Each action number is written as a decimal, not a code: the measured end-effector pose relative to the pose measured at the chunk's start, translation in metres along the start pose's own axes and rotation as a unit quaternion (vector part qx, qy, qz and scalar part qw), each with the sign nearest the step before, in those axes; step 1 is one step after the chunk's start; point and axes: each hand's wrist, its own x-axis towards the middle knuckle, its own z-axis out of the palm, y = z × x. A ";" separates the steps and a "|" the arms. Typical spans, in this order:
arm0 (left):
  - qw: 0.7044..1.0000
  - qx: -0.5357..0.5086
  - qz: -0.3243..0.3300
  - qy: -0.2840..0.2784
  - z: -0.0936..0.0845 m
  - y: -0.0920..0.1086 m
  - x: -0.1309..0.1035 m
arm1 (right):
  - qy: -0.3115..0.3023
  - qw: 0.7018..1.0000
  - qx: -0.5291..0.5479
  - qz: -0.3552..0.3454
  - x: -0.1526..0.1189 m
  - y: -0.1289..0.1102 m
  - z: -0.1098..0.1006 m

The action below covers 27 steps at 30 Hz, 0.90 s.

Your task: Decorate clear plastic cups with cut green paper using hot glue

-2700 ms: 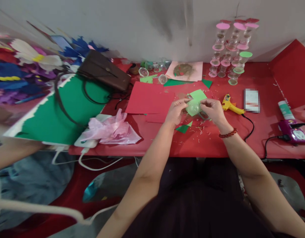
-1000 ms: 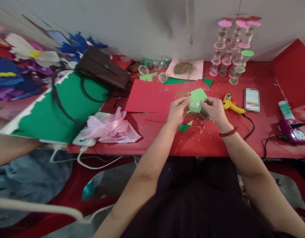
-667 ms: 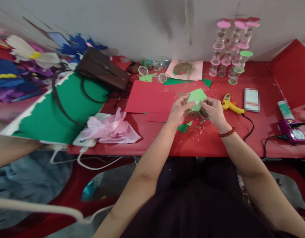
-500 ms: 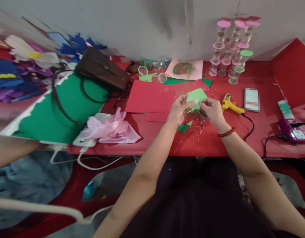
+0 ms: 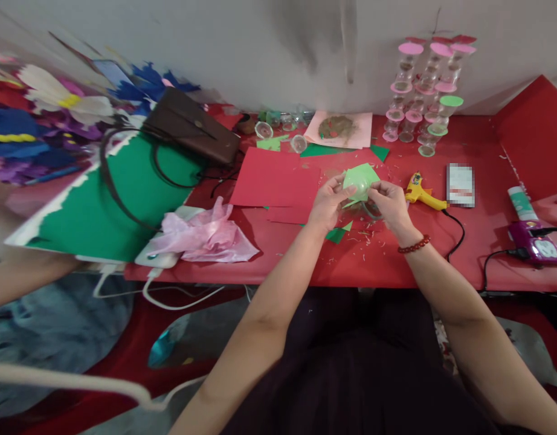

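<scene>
A light green paper piece point(image 5: 365, 173) is held above the red table, with a clear plastic cup point(image 5: 356, 185) against it. My left hand point(image 5: 328, 202) grips the paper and cup from the left, thumb on the cup. From the right, my right hand point(image 5: 389, 202) pinches the paper's edge. Beneath my hands lie a dark green scrap point(image 5: 336, 234) and small paper shavings. A yellow glue gun point(image 5: 426, 193) rests right of my right hand.
Stacked cups point(image 5: 403, 115) stand at the back. Red sheets point(image 5: 273, 178), a pink bag point(image 5: 210, 232) and a brown handbag point(image 5: 192, 127) lie left. A purple power block point(image 5: 534, 241) sits right. Another person's arm point(image 5: 29, 278) is at far left.
The whole view has shifted slightly. My hands keep nearly the same hold on the paper and cup. The other person's arm at the far left has moved a little.
</scene>
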 end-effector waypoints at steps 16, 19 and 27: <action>0.995 0.026 0.085 0.040 -0.006 -0.005 0.002 | 0.073 0.909 -0.259 -0.319 0.000 0.011 -0.006; 0.980 0.119 0.145 0.066 -0.008 -0.004 0.003 | 0.061 0.931 -0.202 -0.297 0.000 0.010 -0.007; 0.910 0.321 0.255 0.061 -0.008 -0.006 -0.001 | 0.019 0.990 0.017 -0.141 0.004 0.004 -0.010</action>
